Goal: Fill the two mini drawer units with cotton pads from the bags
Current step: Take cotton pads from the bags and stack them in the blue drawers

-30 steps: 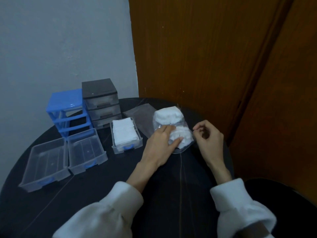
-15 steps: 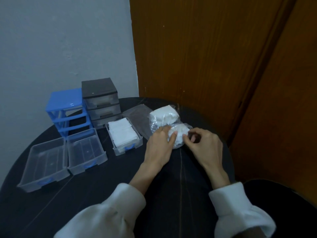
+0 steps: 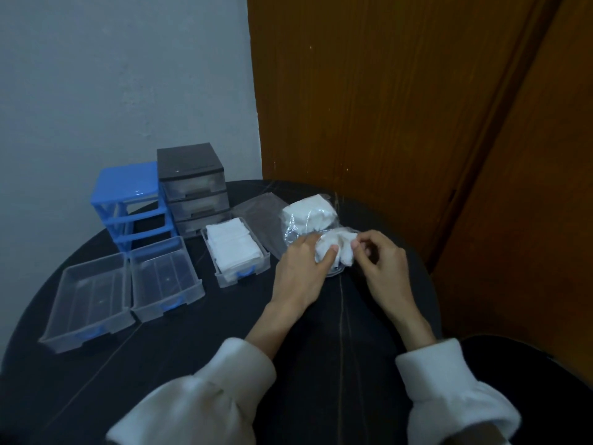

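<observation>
Cotton pads (image 3: 335, 252) pinched | flat bag (image 3: 260, 220), probably empty, beside

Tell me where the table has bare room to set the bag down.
Bare table lies in front of the three pulled-out drawers, left of the left hand. It is crowded between the filled drawer and the bag.

No legible text or labels anywhere.

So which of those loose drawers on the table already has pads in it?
Start at the blue drawer frame by the wall. Three clear drawers lie on the black table in front of the units. The filled drawer is the rightmost, nearest the hands, packed with white cotton pads, whereas its two neighbours hold nothing.
</observation>
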The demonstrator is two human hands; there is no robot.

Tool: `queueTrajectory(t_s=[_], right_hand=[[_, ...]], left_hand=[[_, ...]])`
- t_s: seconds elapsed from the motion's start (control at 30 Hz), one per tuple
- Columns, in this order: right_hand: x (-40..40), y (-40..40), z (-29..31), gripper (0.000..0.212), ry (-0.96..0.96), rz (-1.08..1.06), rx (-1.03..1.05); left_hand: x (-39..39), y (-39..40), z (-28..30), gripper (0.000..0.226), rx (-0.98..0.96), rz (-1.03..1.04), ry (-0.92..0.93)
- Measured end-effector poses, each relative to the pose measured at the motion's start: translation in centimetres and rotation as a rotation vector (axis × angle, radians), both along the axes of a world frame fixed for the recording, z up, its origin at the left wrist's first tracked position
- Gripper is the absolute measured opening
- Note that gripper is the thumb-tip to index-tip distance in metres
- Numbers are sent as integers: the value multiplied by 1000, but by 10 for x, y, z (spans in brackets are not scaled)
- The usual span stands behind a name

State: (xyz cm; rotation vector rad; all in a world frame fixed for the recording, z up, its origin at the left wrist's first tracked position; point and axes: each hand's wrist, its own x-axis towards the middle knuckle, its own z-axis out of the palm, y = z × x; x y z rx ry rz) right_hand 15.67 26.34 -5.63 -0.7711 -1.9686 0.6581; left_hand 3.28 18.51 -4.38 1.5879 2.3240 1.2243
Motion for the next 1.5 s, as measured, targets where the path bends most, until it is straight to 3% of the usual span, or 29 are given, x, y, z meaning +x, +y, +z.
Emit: queueTrajectory(t_s=[0.1, 0.23, 0.37, 0.53, 0.8, 0.97, 1.1, 1.2, 1.33, 1.5], right_hand=[[2, -2, 3, 11, 53, 14, -69], [2, -6, 3, 30, -62, -5, -61], [3, -7, 5, 16, -113, -105, 72], [4, -10, 12, 1, 33, -59, 96], [5, -13, 28, 16, 257, -55, 49], [5, -18, 51, 13, 302, 51, -76], [-8, -25, 67, 17, 254, 170, -164], [-27, -37, 69, 8, 137, 215, -195], [-53, -59, 66, 10, 78, 318, -244], [-75, -77, 58, 10, -19, 410, -267]], left_hand=[[0, 1, -1, 41, -2, 14, 6], [-1, 1, -2, 45, -1, 8, 7], [0, 1, -3, 48, -11, -9, 1], [1, -1, -2, 59, -52, -38, -39], [1, -6, 1, 60, -91, -110, -53], [-1, -19, 16, 61, -51, -194, -77], [-16, -54, 33, 43, 77, -63, 7], [-44, -92, 35, 29, 75, 142, 104], [-75, -141, 29, 30, -91, 322, 199], [-77, -170, 19, 22, -242, 342, 220]])
